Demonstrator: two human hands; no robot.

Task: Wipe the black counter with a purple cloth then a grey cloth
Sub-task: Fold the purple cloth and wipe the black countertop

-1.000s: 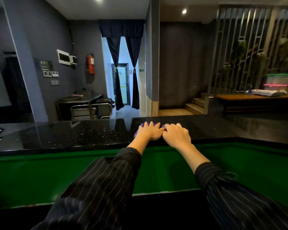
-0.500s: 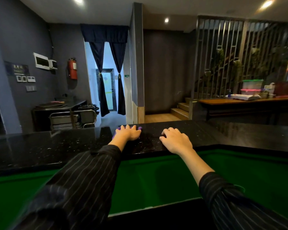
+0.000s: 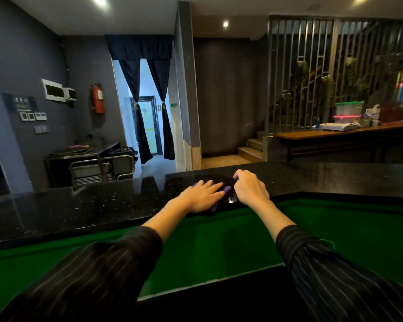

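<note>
The black counter [image 3: 84,205] is glossy, speckled stone running across the view. My left hand [image 3: 201,197] lies flat on the purple cloth [image 3: 227,189], pressing it onto the counter near its front edge; only small purple bits show around the fingers. Just to the right, my right hand [image 3: 250,190] rests on the counter with its fingers curled, touching the cloth's right edge. I see no grey cloth.
A lower green surface [image 3: 219,247] lies between me and the counter. Behind the counter stand a metal trolley [image 3: 102,168], steps [image 3: 249,149] and a wooden table [image 3: 335,133] with plastic boxes. The counter bends away at the right [image 3: 358,180].
My left hand has slid the purple cloth to the right along the counter, closing the gap to my right hand. The right hand has curled its fingers by the cloth's edge.
</note>
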